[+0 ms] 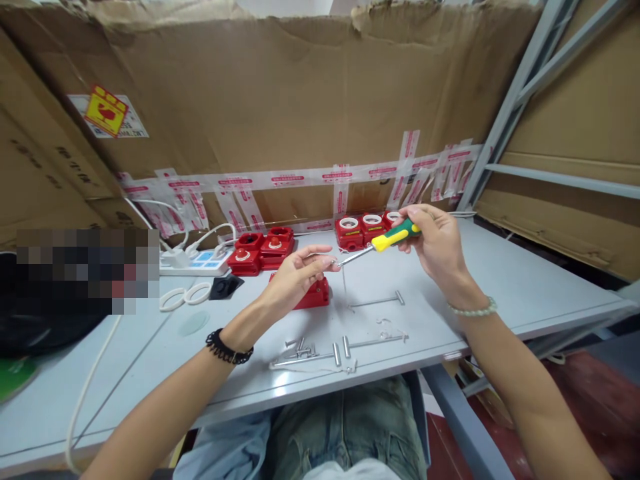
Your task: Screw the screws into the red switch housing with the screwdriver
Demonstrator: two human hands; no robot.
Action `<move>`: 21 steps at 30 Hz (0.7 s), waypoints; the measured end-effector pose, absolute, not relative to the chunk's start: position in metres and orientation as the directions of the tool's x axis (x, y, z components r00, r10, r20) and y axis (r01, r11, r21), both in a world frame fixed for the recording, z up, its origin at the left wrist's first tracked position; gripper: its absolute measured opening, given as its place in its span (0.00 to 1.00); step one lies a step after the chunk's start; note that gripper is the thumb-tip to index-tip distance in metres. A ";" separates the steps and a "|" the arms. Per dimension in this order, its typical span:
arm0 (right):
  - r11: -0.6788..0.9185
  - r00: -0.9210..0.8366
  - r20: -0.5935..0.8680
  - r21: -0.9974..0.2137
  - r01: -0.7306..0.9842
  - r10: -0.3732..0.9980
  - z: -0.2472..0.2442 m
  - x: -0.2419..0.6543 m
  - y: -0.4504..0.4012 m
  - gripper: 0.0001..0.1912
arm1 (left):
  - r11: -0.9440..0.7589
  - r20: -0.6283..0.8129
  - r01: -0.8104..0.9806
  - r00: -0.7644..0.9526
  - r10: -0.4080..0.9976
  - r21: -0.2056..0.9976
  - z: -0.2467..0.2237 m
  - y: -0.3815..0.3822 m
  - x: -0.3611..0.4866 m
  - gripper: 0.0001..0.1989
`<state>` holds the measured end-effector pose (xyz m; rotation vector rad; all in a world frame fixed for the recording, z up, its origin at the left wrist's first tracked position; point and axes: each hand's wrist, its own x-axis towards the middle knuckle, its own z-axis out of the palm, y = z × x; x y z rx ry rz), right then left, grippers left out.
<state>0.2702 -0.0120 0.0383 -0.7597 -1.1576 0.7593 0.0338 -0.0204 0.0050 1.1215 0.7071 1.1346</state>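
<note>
My right hand (pixel 431 235) grips the green and yellow handle of a screwdriver (pixel 395 237), its shaft pointing left. At the screwdriver's tip, my left hand (pixel 307 270) pinches something small between thumb and fingers, too tiny to make out. A thin strand hangs below that pinch. Behind and under my left hand is a red housing (pixel 313 295), partly covered. On the table in front lie metal T-shaped bars, one (pixel 377 301) to the right and another (pixel 375 343) nearer the edge. Several screws (pixel 301 347) lie loose beside a third T-bar (pixel 307 360).
Red housings (pixel 245 257) stand back left, and more with white rings (pixel 349 230) back right. A white power strip (pixel 197 261) with cables, white rings (pixel 173 300), a black part (pixel 226 287) and a clear disc (pixel 194 323) occupy the left. Taped cardboard (pixel 300 100) walls the back; a metal frame (pixel 565 175) stands right.
</note>
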 end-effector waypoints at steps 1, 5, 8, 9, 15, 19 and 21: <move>0.551 0.233 0.517 -0.827 -0.111 0.824 0.038 0.269 -0.013 0.10 | 0.033 0.082 -0.347 0.311 0.947 0.937 0.006 -0.022 0.034 0.18; 0.599 0.258 0.560 -0.795 -0.102 0.787 0.037 0.266 -0.015 0.10 | 0.054 0.073 -0.383 0.311 0.948 0.922 0.005 -0.024 0.034 0.21; 0.618 0.263 0.582 -0.783 -0.074 0.770 0.035 0.264 -0.017 0.10 | 0.043 0.085 -0.393 0.302 0.949 0.919 0.003 -0.023 0.035 0.21; 0.624 0.265 0.591 -0.779 -0.059 0.762 0.035 0.264 -0.017 0.11 | 0.039 0.088 -0.394 0.299 0.950 0.918 0.003 -0.023 0.035 0.20; 0.667 0.291 0.627 -0.743 -0.053 0.723 0.034 0.262 -0.020 0.09 | 0.051 0.082 -0.425 0.288 0.954 0.904 0.004 -0.023 0.036 0.19; 0.688 0.299 0.646 -0.724 -0.055 0.703 0.034 0.262 -0.019 0.08 | 0.060 0.077 -0.439 0.286 0.955 0.896 0.004 -0.024 0.036 0.19; 0.709 0.298 0.668 -0.704 -0.044 0.682 0.033 0.262 -0.020 0.07 | 0.062 0.073 -0.440 0.284 0.956 0.896 0.004 -0.024 0.036 0.18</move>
